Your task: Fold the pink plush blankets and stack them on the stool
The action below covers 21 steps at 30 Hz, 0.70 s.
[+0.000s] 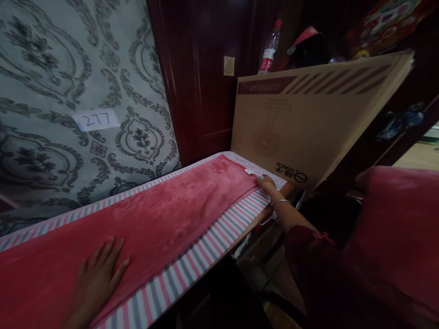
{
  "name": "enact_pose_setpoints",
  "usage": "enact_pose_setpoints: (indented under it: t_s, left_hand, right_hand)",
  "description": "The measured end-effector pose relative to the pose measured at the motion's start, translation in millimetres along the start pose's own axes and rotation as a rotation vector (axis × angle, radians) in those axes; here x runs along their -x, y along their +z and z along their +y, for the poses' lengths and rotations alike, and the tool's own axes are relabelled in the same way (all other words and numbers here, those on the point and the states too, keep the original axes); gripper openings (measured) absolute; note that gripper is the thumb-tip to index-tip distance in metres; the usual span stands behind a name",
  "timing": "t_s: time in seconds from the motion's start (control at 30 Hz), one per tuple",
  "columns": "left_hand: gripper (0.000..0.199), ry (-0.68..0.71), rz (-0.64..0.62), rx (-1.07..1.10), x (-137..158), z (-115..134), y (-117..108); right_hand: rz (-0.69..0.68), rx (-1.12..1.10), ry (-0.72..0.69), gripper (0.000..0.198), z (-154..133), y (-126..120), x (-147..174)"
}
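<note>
left hand (99, 270): flat on pink cloth (154, 210) | right hand (267, 184): at cloth's corner

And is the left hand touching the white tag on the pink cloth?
No, the left hand lies on the pink cloth, far from the white tag, which is near the right hand.

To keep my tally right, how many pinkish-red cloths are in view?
2: one long pinkish-red cloth lies along the striped cover; a second pinkish-red cloth is at the right edge. Others may be hidden.

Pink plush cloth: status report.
Left hand open on pink plush cloth; right hand at its far corner. Cloth spread over pink, white and grey striped fabric. Brown cardboard box stands past far end.
</note>
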<state>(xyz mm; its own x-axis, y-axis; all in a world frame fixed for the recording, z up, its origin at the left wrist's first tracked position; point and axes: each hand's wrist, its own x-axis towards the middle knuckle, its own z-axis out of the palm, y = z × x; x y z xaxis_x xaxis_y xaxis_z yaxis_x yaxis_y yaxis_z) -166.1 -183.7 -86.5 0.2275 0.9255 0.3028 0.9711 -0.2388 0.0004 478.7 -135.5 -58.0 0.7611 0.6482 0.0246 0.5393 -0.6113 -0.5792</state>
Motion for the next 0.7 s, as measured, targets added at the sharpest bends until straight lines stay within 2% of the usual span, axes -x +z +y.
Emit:
enact_pose_setpoints:
  t_s: [0.17, 0.4, 0.53, 0.7]
  left_hand:
    - [0.074, 0.045, 0.006, 0.0, 4, -9, 1]
    - [0.075, 0.035, -0.02, -0.019, 1, -13, 5]
    - [0.069, 0.017, -0.055, -0.022, 4, -5, -2]
    - [0.061, -0.038, -0.131, 0.041, 10, 17, -19]
  right_hand:
    - [0.039, -0.02, -0.025, 0.046, -1, 6, -8]
    - [0.066, -0.004, -0.011, 0.037, 12, 6, 0]
    - [0.065, 0.006, -0.011, 0.04, 9, 2, 17]
    - [0.058, -0.027, -0.017, 0.048, 12, -3, 39]
